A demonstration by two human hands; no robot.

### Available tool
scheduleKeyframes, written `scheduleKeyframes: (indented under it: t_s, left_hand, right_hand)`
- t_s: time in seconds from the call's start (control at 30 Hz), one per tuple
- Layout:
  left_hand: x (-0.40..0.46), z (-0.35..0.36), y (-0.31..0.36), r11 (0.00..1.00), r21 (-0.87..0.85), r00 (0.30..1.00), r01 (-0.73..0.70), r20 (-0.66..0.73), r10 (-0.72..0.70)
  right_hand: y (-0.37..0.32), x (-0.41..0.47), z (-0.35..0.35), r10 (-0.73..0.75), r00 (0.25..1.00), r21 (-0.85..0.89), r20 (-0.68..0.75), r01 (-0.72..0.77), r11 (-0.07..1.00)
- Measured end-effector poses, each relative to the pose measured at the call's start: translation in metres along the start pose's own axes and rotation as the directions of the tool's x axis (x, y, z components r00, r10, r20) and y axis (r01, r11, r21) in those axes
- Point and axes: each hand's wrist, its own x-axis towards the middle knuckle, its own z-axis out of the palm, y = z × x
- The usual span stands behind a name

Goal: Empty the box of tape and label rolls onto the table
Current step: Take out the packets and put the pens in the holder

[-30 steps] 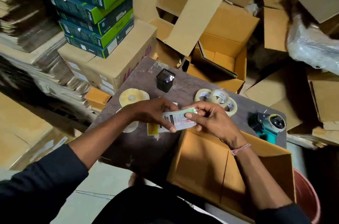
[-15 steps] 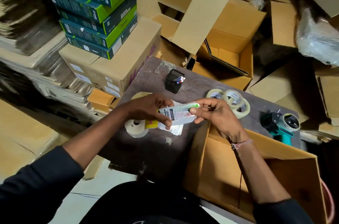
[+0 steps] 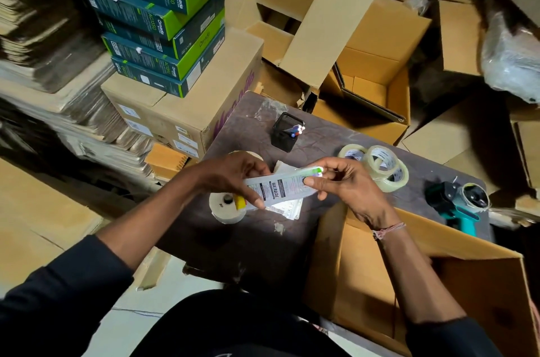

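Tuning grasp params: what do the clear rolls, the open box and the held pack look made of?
Clear tape rolls: glossy see-through plastic film, printed cores, probably card.
Open box: matte brown corrugated cardboard, creased flaps.
Pack held by left hand and right hand: shiny white printed surface catching glare, likely plastic or coated card.

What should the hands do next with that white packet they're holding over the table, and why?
Probably lower the white packet onto the bare table beside the label roll. Both the left hand and right hand hold it above the tabletop, clear of the open box, so setting it down frees them.
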Motion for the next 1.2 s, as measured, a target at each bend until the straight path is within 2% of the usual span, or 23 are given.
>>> scheduleKeyframes:
  t_s: [0.17,0.37,0.5,0.63,0.8,1.0,1.2]
  left_hand:
    - [-0.003,-0.001,-0.006,1.0,0.006,0.999,0.013,-0.045,-0.012]
    - [-0.013,-0.007,-0.011,0.997,-0.048,0.998,0.06,0.008,-0.06]
    - [-0.02,-0.011,-0.018,0.994,-0.089,0.998,0.066,-0.002,-0.066]
    - [-0.024,-0.015,-0.023,0.991,-0.106,0.997,0.078,-0.017,-0.08]
    - [-0.023,-0.016,-0.021,0.993,-0.103,0.994,0.063,-0.083,-0.072]
    - [-0.032,-0.026,-0.031,0.991,-0.102,0.984,0.089,-0.147,-0.104]
    - [-0.039,-0.033,-0.039,0.981,-0.168,0.946,0.099,-0.289,-0.145]
  right_hand:
    - [0.003,0.003,0.0,0.009,1.0,-0.013,0.0,-0.009,1.0]
    - [0.004,0.006,0.001,0.012,0.999,-0.005,-0.037,-0.012,1.0]
    - [0.004,0.008,-0.004,-0.003,0.997,0.016,-0.078,0.005,1.0]
    - [-0.001,0.012,-0.008,-0.01,0.998,-0.011,-0.058,0.01,1.0]
    - [-0.006,0.023,-0.003,-0.028,0.999,-0.057,-0.033,0.026,0.998]
    - [-0.012,0.038,-0.02,-0.025,0.993,-0.115,-0.115,0.011,0.993]
    - [-0.04,0.064,-0.035,-0.087,0.984,-0.287,-0.157,0.039,0.957]
